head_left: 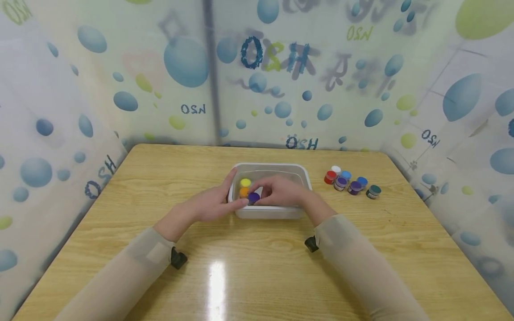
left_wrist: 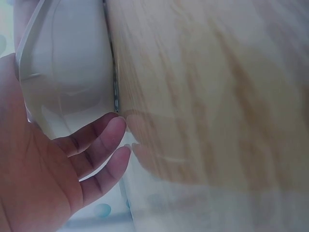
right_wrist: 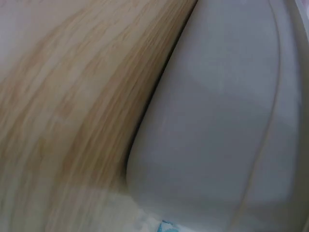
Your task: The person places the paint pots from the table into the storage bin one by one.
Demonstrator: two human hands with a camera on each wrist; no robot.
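In the head view, the right hand (head_left: 283, 191) reaches into the white tub (head_left: 277, 213) over its front wall, index finger and thumb apparently pinching a purple jar (head_left: 254, 197) at the tub's left end. A yellow jar (head_left: 245, 183) and an orange jar (head_left: 244, 191) stand just beside it. The tub sits around the middle of the tabletop (head_left: 249, 276), nearer the far edge than the near one. The step in hand appears to be seating the purple jar in this group, though lifting it out cannot be ruled out. If it is being seated, the next move calls for parting finger and thumb without tipping its neighbours. Seven loose jars (head_left: 354, 187) stand toward the tabletop's far right corner. The left hand (head_left: 209, 203) braces the tub's near left corner, thumb stretched along the front, index finger along the end.

In the left wrist view, the left palm faces the tub, its lower fingers loosely bent, tips close to the tabletop.

In the right wrist view, only the tub's outer wall and tabletop show clearly; the right hand's pinch cannot be checked there.
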